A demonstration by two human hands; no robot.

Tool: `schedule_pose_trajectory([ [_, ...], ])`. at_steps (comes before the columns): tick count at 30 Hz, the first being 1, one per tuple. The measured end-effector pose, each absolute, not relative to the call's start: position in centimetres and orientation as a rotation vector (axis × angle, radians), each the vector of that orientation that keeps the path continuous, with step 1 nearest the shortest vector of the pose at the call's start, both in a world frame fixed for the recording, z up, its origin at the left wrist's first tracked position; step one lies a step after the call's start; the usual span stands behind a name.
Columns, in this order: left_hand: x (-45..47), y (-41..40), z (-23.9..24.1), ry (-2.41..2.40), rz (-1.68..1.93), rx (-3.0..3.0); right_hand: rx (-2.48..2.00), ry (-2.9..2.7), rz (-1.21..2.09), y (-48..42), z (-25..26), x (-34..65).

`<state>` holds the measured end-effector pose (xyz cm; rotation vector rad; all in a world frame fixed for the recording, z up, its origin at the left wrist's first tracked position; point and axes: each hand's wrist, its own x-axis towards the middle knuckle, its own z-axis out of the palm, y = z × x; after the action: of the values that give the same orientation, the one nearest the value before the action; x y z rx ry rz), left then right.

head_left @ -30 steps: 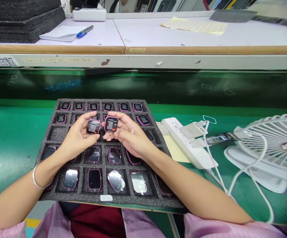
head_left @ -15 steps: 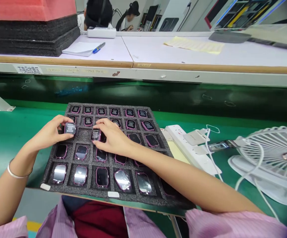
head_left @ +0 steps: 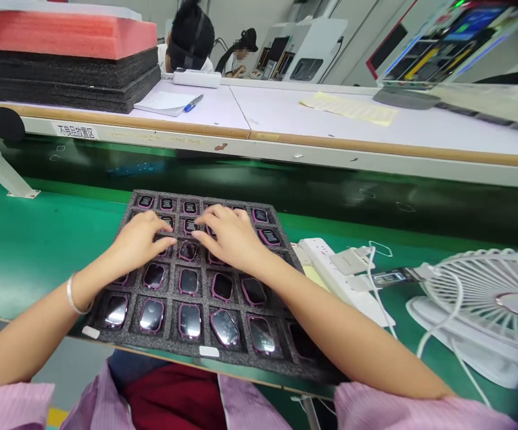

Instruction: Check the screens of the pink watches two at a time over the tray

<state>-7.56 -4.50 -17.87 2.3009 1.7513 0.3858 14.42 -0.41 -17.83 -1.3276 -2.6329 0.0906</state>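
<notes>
A black foam tray [head_left: 169, 341] lies on the green bench in front of me. Its pockets hold several pink-rimmed smartwatch bodies. Those in the far rows [head_left: 166, 203] show lit text screens, and those in the near rows [head_left: 190, 319] are dark and glossy. My left hand [head_left: 139, 243] lies palm down over the left middle pockets, its fingertips touching a watch there. My right hand [head_left: 231, 237] rests flat beside it over the centre pockets, fingers spread on the watches. Neither hand lifts anything. A silver bangle sits on my left wrist.
A white power strip [head_left: 330, 263] with plugs and cables lies right of the tray, beside a white desk fan [head_left: 487, 301]. Behind a dark green conveyor is a raised white shelf holding a notepad with a blue pen [head_left: 169, 103], stacked foam sheets [head_left: 66, 65] and yellow papers. Other people sit beyond it.
One second ago each hand held a lit watch above the tray. Both hands then lowered them into pockets and now lie flat on the tray. My view has tilted upward.
</notes>
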Motion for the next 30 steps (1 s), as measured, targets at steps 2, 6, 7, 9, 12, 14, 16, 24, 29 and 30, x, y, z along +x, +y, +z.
schedule_pose_trajectory([
  [2,-4.3,-3.9,-18.2,1.822,0.127,2.348,-1.527,-2.773,0.024,-0.7,-17.5,15.8],
  [6,-0.2,-3.2,-19.6,1.864,0.040,2.355,-1.742,-2.878,-0.088,-1.6,-18.5,16.8],
  [7,0.1,-3.1,-19.9,1.870,0.044,2.354,-1.752,-2.864,-0.089,-1.7,-18.8,16.9],
  [9,0.2,-3.0,-20.0,1.868,0.069,2.352,-1.733,-2.821,-0.030,-1.8,-19.4,16.9],
  [12,-0.6,-3.1,-19.6,1.841,0.129,2.341,-1.675,-2.666,0.212,-1.7,-20.0,17.0],
  [14,-1.3,-3.3,-19.0,1.753,0.259,2.275,-1.610,-2.588,0.359,-1.7,-20.3,17.1],
  [16,-1.9,-3.5,-18.4,1.516,0.565,2.064,-1.501,-2.487,0.490,-1.9,-20.7,17.4],
  [24,-1.6,-4.3,-18.7,1.121,0.983,1.227,-0.787,-1.220,1.935,-1.7,-22.0,18.1],
  [29,-1.6,-4.2,-20.2,1.333,1.135,1.343,-0.685,-0.983,2.156,-1.8,-22.4,18.0],
  [30,-1.7,-4.2,-20.4,1.356,1.138,1.393,-0.673,-0.996,2.157,-1.9,-22.4,18.0],
])
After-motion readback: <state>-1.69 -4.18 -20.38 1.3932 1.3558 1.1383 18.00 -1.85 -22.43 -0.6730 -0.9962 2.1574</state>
